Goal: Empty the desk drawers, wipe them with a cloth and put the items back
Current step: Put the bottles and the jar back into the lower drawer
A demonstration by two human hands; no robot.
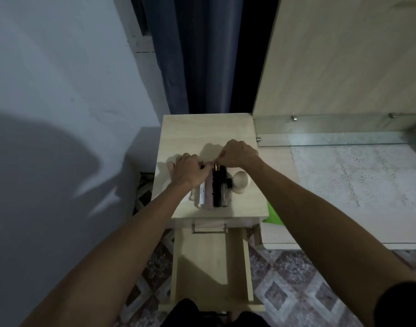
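On the pale wooden cabinet top (209,128), our left hand (188,172) and right hand (237,153) pinch slim cosmetic tubes (217,187); below, the pulled-out wooden drawer (211,263) holds nothing.

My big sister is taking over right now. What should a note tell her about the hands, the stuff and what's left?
Left hand and right hand: both over the far end of the row of small tubes on the desk top; grip unclear.
Wooden-handled brush stands beside the row.
Lower drawer is pulled out and looks empty.
Left: wipe it if not done, put items back. The cloth may be the green thing.
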